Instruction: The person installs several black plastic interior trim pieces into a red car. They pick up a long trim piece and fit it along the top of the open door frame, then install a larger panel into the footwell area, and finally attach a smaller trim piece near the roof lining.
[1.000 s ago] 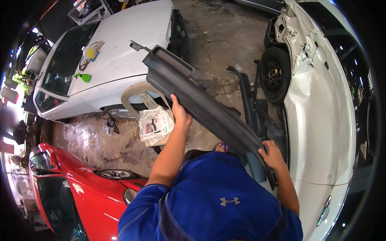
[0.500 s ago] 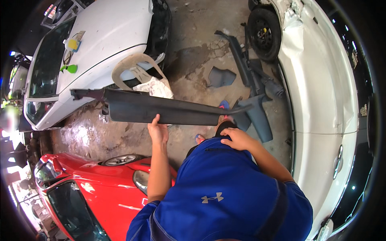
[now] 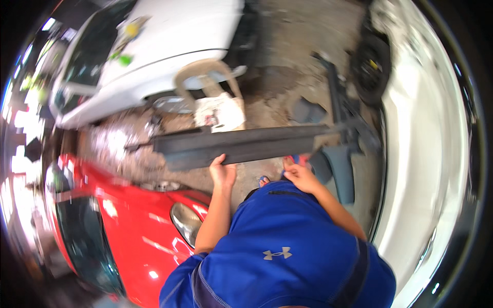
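Observation:
A long dark grey plastic car trim panel [image 3: 241,146] stretches across in front of me, blurred by motion. My left hand [image 3: 223,173] grips its lower edge near the middle, thumb on the near face and the other fingers mostly hidden beneath. Just below the panel's right part, in front of my shirt, is my right hand [image 3: 304,178]. It holds nothing that I can see; its fingers are loosely bent and apart, and it seems clear of the panel. My sandalled foot [image 3: 264,180] shows under the panel.
More dark trim pieces [image 3: 341,172] lie on the concrete floor to the right, by a white car [image 3: 411,154] with a black wheel [image 3: 371,69]. A beige plastic chair [image 3: 208,69] holding white papers [image 3: 220,112] stands beyond the panel. A red car [image 3: 138,226] is at left, a white car hood [image 3: 179,31] behind.
The view has swung, shifting the surroundings rightward. The panel has tilted, its right end now higher, still in my left hand. My right hand has come off my shirt and up toward the panel.

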